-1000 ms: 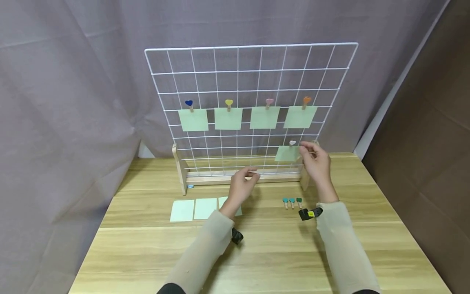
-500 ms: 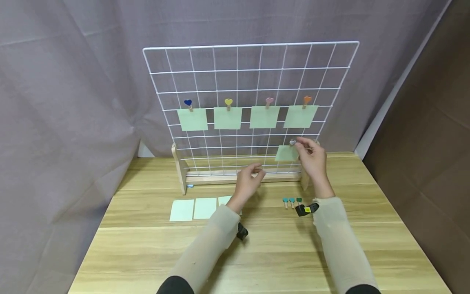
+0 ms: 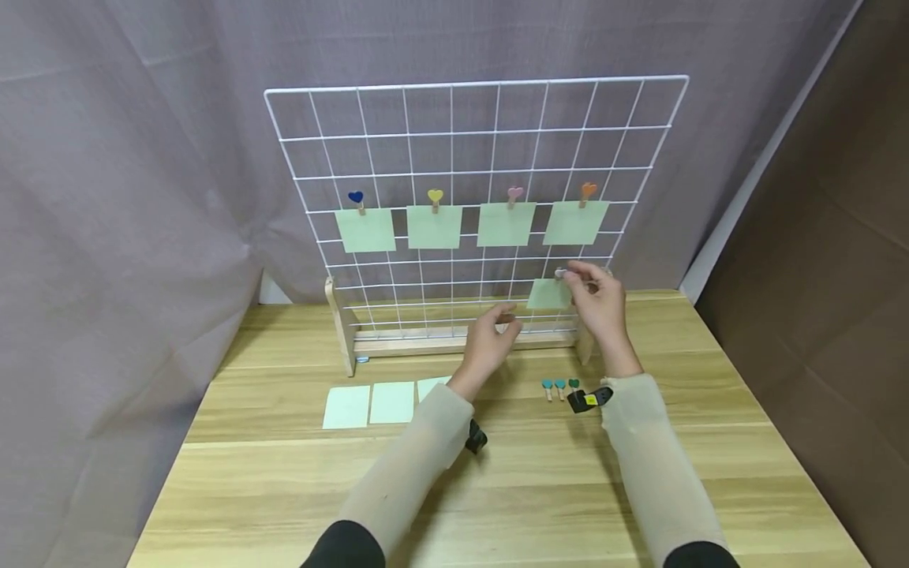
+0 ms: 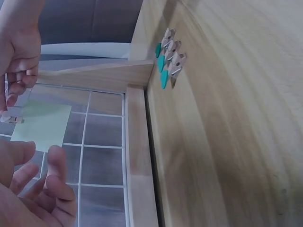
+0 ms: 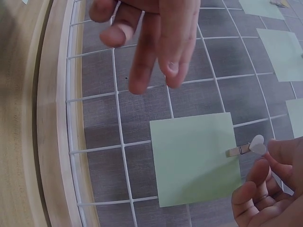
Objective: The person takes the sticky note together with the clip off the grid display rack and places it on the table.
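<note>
A light green paper square [image 5: 194, 165] hangs low on the right of the white wire grid [image 3: 450, 172], with a white heart clothespin [image 5: 253, 145] at its edge. My right hand [image 3: 599, 306] is beside that clothespin, thumb tip right by the heart; whether it touches cannot be told. Its fingers are loosely bent and hold nothing visible. Left of the paper, my left hand [image 3: 490, 347] hovers in front of the grid's lower part, fingers relaxed and nothing in them. In the left wrist view, the left thumb and fingertips [image 4: 57, 163] overlap the paper's lower edge.
Several green papers [image 3: 434, 227] hang in a row above, under blue, yellow, pink and orange heart clothespins. Paper squares [image 3: 346, 407] lie on the wooden table [image 3: 284, 489], one partly behind the left arm. Three teal and green clothespins [image 4: 165, 59] lie near the right wrist.
My right hand has moved left, up to the white heart clothespin. The left hand has moved right and slightly up, closer to the low paper. The head view has shifted slightly.
</note>
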A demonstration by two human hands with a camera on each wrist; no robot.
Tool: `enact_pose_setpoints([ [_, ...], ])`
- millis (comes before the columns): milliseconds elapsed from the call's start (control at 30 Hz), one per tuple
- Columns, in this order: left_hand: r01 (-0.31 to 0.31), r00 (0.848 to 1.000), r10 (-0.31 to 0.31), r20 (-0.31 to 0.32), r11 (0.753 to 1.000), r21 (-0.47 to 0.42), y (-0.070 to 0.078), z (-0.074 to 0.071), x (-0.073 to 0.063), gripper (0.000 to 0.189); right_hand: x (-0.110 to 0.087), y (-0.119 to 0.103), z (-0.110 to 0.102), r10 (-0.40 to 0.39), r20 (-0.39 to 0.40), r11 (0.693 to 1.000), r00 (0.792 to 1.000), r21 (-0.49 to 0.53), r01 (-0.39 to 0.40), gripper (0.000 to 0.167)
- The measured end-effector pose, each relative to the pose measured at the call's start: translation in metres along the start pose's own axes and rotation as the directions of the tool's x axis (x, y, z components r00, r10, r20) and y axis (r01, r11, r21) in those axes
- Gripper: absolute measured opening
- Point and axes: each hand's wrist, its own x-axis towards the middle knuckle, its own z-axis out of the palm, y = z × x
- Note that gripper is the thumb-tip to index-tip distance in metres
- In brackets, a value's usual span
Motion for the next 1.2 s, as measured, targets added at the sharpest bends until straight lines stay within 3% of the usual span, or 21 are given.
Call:
enact_pose_setpoints([
  [200, 0.045, 0.998, -0.038, 0.055, 0.990, -0.132, 0.007, 0.003, 0.009, 0.043, 0.002, 0.002, 0.004, -0.012, 0.000, 1.000, 1.000, 0.008, 0.012, 0.025],
  [567, 0.131, 0.988, -0.121, 0.100, 0.985, -0.108, 0.022, 0.006, 0.019, 0.047, 0.002, -0.003, 0.007, -0.018, 0.003, 1.000, 1.000, 0.001, 0.018, 0.021],
  [1000, 0.142, 0.989, -0.135, 0.064, 0.983, -0.116, 0.023, 0.017, 0.024, 0.042, 0.005, 0.005, 0.010, -0.030, 0.025, 1.000, 0.999, 0.000, 0.030, 0.022],
  [1200, 0.097, 0.995, -0.095, 0.018, 0.992, -0.086, 0.027, 0.020, 0.025, 0.034, 0.004, 0.005, 0.011, -0.020, 0.024, 1.000, 1.000, -0.011, 0.020, 0.022],
])
